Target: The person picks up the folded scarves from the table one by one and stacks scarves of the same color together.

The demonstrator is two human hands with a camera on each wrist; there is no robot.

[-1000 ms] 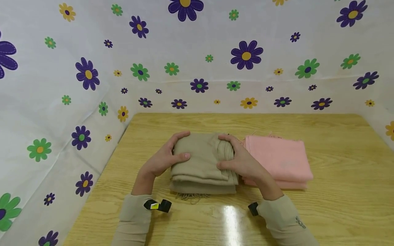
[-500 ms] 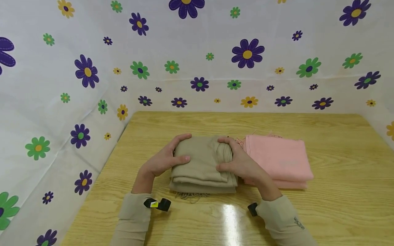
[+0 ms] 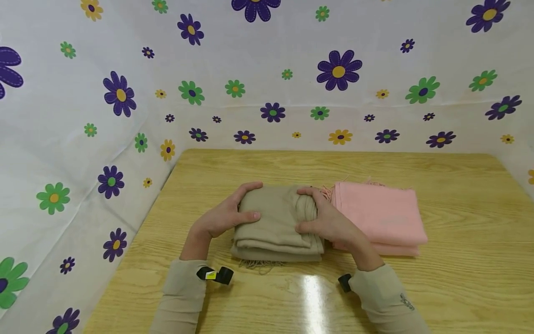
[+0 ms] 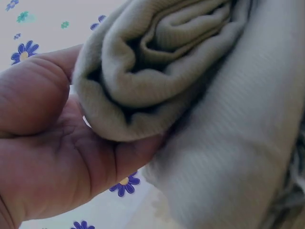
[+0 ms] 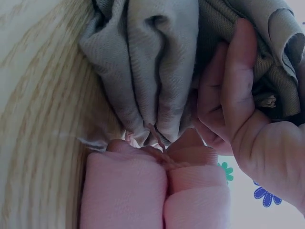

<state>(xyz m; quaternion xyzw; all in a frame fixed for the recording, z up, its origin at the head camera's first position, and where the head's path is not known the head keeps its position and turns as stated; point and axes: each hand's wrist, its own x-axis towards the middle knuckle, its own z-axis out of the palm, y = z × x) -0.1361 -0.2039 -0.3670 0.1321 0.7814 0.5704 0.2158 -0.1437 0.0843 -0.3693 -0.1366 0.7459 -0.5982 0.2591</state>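
A folded beige scarf with a fringe at its near edge lies on the table in the head view. My left hand grips its left end, thumb on top and fingers round the far side. The left wrist view shows that hand round a rolled fold of the scarf. On the opposite end, my right hand holds the scarf, thumb on top. In the right wrist view the right hand's fingers reach between the upper layers, above the lower folds of beige cloth.
A folded pink scarf with fringe lies close to the right of the beige one, beside my right wrist. The wood-grain table extends around both. A white flower-print sheet hangs behind the table and along its sides.
The upper part of the beige scarf has come down slightly and nearer, with both hands still gripping it. The head view has shifted a little. The pink scarf stays in place.
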